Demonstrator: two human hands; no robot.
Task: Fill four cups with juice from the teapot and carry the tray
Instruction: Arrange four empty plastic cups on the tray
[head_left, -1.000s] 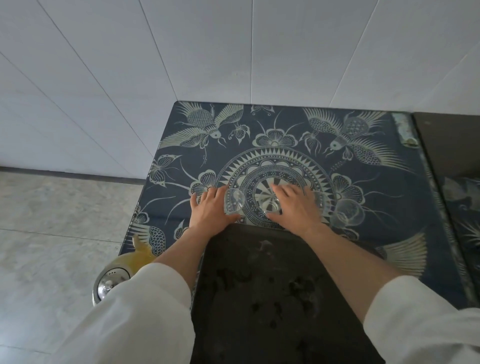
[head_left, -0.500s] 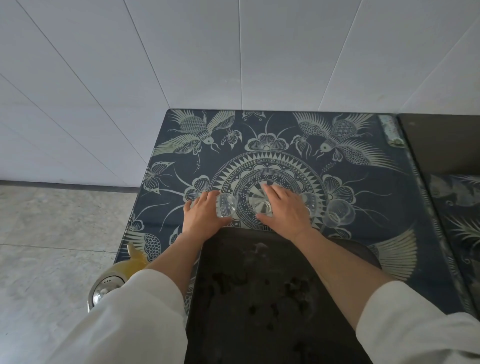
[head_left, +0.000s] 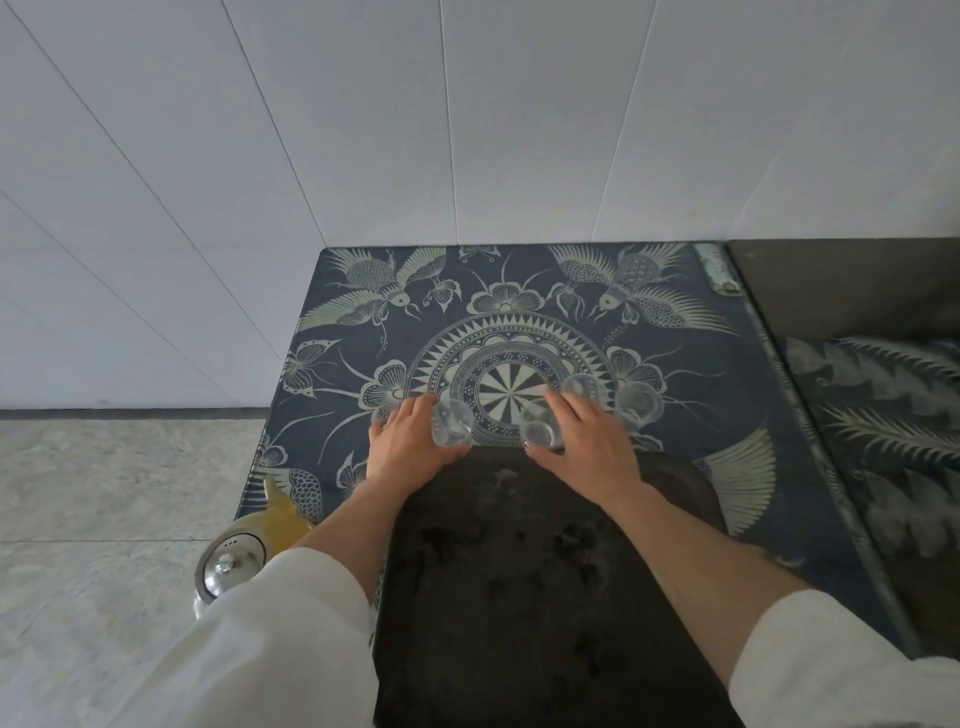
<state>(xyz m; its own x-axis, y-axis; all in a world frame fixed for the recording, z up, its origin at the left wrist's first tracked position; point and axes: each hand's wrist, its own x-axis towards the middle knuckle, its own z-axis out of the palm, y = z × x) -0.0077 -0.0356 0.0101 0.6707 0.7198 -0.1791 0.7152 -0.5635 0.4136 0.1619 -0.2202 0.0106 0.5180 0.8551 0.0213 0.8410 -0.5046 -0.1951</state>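
A dark tray (head_left: 545, 582) lies on the patterned blue table (head_left: 727, 415), right in front of me. My left hand (head_left: 408, 449) grips a clear glass cup (head_left: 452, 426) at the tray's far edge. My right hand (head_left: 589, 444) grips a second clear cup (head_left: 540, 434) beside it. Two more clear cups (head_left: 582, 387) (head_left: 640, 402) stand on the table just beyond my right hand. The glass teapot (head_left: 244, 551), with yellow juice and a metal lid, sits at the table's near left corner, partly hidden by my left sleeve.
A white panelled wall (head_left: 467, 130) runs along the table's far side. Grey floor tiles (head_left: 104, 493) lie to the left. A second dark surface (head_left: 857, 291) adjoins the table on the right.
Both hands have drawn their cups back from the middle of the medallion pattern toward the tray's far edge. The camera has tilted up slightly.
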